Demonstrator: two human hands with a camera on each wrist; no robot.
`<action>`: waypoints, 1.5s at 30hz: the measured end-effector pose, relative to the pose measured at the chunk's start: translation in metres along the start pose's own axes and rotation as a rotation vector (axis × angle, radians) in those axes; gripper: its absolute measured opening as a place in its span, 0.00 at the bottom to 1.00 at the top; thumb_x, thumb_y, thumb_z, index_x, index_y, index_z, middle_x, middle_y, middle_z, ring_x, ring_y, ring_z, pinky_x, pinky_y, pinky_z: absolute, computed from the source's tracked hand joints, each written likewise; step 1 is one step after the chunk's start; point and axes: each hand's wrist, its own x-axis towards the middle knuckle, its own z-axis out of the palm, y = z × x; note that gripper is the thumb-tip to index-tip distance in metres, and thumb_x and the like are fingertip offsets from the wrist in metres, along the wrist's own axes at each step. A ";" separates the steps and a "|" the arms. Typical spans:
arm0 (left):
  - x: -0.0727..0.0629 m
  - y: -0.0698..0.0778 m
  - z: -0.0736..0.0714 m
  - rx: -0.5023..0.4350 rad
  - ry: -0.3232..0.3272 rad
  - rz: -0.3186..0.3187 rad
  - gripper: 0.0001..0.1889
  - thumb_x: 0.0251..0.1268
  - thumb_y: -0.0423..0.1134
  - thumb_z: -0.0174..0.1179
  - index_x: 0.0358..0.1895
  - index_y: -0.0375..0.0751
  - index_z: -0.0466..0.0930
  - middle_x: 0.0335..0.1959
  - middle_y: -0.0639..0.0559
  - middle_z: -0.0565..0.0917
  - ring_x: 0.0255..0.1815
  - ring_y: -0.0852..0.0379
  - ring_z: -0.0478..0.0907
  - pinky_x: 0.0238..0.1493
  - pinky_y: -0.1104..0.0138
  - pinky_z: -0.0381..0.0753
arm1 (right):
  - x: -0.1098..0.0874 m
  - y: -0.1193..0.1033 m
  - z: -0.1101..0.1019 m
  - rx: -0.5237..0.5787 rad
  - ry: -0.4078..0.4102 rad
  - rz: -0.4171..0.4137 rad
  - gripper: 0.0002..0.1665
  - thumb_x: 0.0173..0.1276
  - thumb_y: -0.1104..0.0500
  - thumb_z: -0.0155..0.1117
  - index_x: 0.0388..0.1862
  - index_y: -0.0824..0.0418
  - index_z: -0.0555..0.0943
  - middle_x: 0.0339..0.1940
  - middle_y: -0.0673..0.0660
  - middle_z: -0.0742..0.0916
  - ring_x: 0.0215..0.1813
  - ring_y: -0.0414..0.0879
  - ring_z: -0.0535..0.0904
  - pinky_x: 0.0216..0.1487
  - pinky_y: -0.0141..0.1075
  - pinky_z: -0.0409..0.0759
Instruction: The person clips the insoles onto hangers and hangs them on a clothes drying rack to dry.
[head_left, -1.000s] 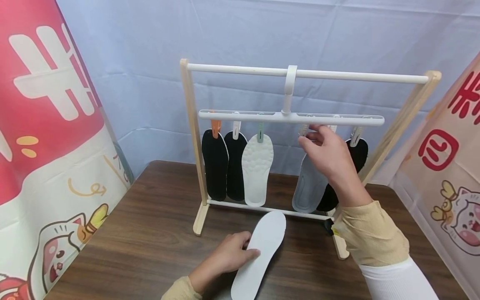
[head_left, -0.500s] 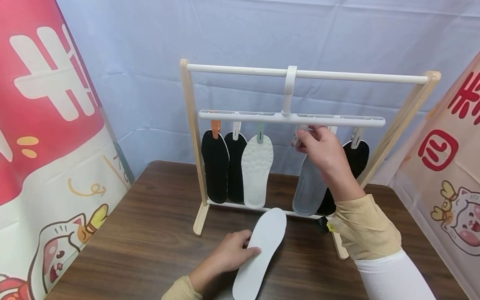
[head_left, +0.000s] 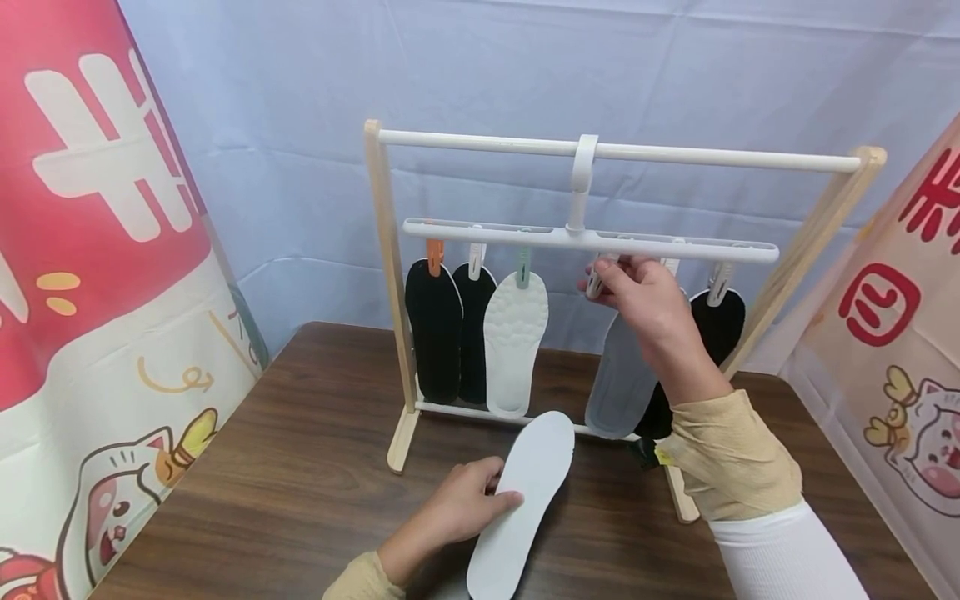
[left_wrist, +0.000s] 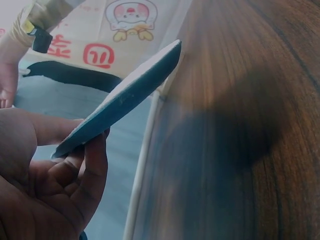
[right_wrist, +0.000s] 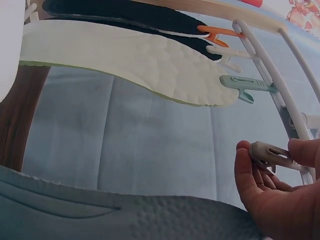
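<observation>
My left hand point(head_left: 467, 502) grips a white insole point(head_left: 525, 500) by its left edge, low in front of the rack, with the thumb on its upper face. In the left wrist view the insole point(left_wrist: 122, 102) is seen edge-on between thumb and fingers. My right hand point(head_left: 652, 304) pinches a pale clothes peg point(head_left: 596, 282) under the white hanger bar point(head_left: 495, 231). Nothing shows in the jaws of that peg point(right_wrist: 267, 155) in the right wrist view. A grey insole point(head_left: 618, 379) hangs just right of it, partly behind my right hand.
A wooden stand with a white rail point(head_left: 480, 143) carries the hanger. On the left hang two black insoles point(head_left: 435, 333) and a bumpy white insole point(head_left: 516, 342) from pegs. Another black insole point(head_left: 716, 321) hangs at the right. The brown table point(head_left: 300, 467) lies beneath.
My right thumb has come onto the peg, and the hand has shifted slightly left and forward, tilting the peg. My left hand keeps its grip on the white insole, which has risen a little.
</observation>
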 end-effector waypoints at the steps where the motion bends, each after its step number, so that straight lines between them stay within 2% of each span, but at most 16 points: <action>1: 0.000 0.000 0.000 -0.004 0.000 0.000 0.09 0.63 0.42 0.70 0.39 0.42 0.82 0.32 0.54 0.88 0.30 0.65 0.77 0.30 0.68 0.78 | 0.000 0.000 0.000 0.007 0.000 -0.002 0.12 0.82 0.55 0.51 0.55 0.62 0.72 0.47 0.54 0.80 0.48 0.41 0.82 0.52 0.27 0.79; 11: 0.002 0.002 -0.004 -0.020 0.010 0.003 0.09 0.64 0.42 0.69 0.41 0.42 0.82 0.36 0.50 0.89 0.32 0.63 0.80 0.31 0.67 0.80 | 0.000 0.003 0.001 0.074 -0.026 -0.020 0.12 0.81 0.57 0.53 0.48 0.67 0.73 0.42 0.51 0.82 0.46 0.39 0.82 0.52 0.28 0.78; 22: 0.007 0.008 -0.009 -0.024 0.024 0.008 0.11 0.65 0.43 0.69 0.44 0.42 0.82 0.37 0.51 0.89 0.33 0.62 0.80 0.31 0.66 0.81 | 0.001 0.006 0.002 0.059 -0.026 -0.026 0.10 0.81 0.54 0.53 0.49 0.60 0.73 0.43 0.50 0.83 0.49 0.40 0.82 0.53 0.28 0.78; 29: 0.009 0.012 -0.011 -0.020 0.029 0.022 0.11 0.65 0.43 0.69 0.44 0.42 0.82 0.36 0.51 0.89 0.32 0.62 0.80 0.31 0.66 0.81 | 0.000 0.007 0.001 0.038 -0.014 -0.013 0.12 0.81 0.52 0.53 0.50 0.60 0.73 0.47 0.55 0.82 0.50 0.41 0.81 0.55 0.28 0.77; 38: 0.011 0.015 -0.014 -0.012 0.033 0.044 0.10 0.65 0.43 0.68 0.43 0.43 0.82 0.35 0.52 0.89 0.31 0.63 0.80 0.30 0.67 0.80 | -0.001 0.008 0.000 0.054 -0.018 -0.014 0.11 0.81 0.51 0.54 0.48 0.58 0.73 0.46 0.53 0.81 0.50 0.42 0.81 0.55 0.28 0.77; 45: 0.014 0.020 -0.016 -0.010 0.027 0.023 0.10 0.67 0.42 0.67 0.45 0.42 0.82 0.35 0.52 0.89 0.32 0.63 0.80 0.31 0.67 0.81 | -0.001 0.009 0.000 0.052 -0.019 -0.014 0.11 0.81 0.52 0.54 0.50 0.58 0.73 0.48 0.53 0.81 0.50 0.40 0.82 0.56 0.28 0.77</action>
